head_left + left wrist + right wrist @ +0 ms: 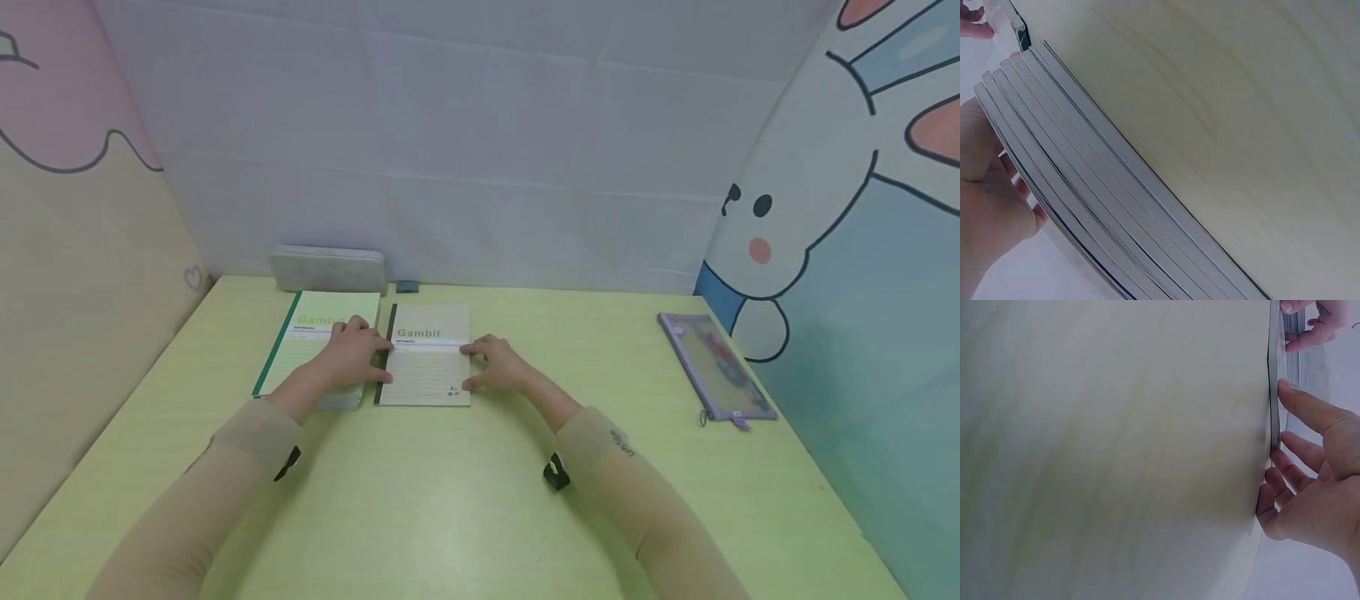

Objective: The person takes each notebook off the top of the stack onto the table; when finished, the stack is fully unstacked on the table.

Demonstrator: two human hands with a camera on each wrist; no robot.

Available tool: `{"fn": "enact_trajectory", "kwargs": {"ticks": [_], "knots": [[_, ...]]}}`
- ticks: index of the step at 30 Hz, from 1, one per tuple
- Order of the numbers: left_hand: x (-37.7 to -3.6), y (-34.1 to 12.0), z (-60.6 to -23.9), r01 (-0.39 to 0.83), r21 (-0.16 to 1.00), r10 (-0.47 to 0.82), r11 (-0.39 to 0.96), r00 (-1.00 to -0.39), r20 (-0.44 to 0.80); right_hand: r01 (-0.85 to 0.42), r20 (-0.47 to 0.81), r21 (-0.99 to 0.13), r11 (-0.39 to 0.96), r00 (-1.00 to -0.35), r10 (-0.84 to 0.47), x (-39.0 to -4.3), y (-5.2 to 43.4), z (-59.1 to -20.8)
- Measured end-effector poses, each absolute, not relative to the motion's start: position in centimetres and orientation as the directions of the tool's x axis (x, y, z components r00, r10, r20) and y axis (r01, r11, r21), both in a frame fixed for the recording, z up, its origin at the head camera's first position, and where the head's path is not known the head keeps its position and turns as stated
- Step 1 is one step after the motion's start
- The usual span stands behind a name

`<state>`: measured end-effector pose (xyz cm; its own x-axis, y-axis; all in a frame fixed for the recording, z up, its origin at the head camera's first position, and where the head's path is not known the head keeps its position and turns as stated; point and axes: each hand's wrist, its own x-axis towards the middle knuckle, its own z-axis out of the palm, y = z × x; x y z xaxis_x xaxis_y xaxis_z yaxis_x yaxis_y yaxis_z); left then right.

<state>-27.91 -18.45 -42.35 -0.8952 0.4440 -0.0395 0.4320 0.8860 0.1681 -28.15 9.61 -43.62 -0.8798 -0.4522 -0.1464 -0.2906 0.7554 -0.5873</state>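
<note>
A yellow-green table (480, 500) is filling the lower part of the head view, boxed in by a pale back wall (450, 150) and side panels, the right one showing a cartoon rabbit (765, 250). Near the table's far edge a stack of notebooks with a green-spined cover (300, 342) is lying flat, and just beside it on the right, touching or nearly so, a single beige notebook with a black spine (427, 371) is lying flat too; both covers read "Gambit". The left wrist view is showing the stack's fanned page edges (1104, 187) from the side.

The left hand (352, 354) is resting across the right part of the stack, its fingers reaching over to the black spine of the beige notebook, loosely spread and pressing rather than gripping. The right hand (495, 362) is sitting at the beige notebook's right edge, fingers mostly straight, fingertips (1288, 394) touching that edge, thumb low near the corner. The two hands are apart, one on each side of the beige notebook.

A grey pouch (328, 268) is leaning at the back wall behind the stack, a purple transparent pencil case (712, 367) is lying well apart on the right, and a small dark block (407, 287) is sitting by the wall
</note>
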Motion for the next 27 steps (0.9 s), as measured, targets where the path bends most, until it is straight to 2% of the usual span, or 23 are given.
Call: {"fn": "enact_trajectory", "kwargs": {"ticks": [10,17,27], "knots": [[-27.2,-19.3,-40.9,0.391,0.194,0.402,0.900,-0.916,-0.019,-0.303,-0.136,-0.597,0.743,-0.874,-0.466,-28.3,9.2,-42.3],[-26.5,-21.8,-38.9,0.359,0.294,0.364,0.886,-0.931,0.039,-0.348,-0.106,-0.605,0.716,-0.856,-0.505,-27.9,8.4,-39.9],[-25.8,-26.0,-37.6,0.308,0.355,0.303,0.883,-0.950,0.071,-0.398,-0.054,-0.583,0.708,-0.851,-0.522,-27.4,6.2,-37.3]]}}
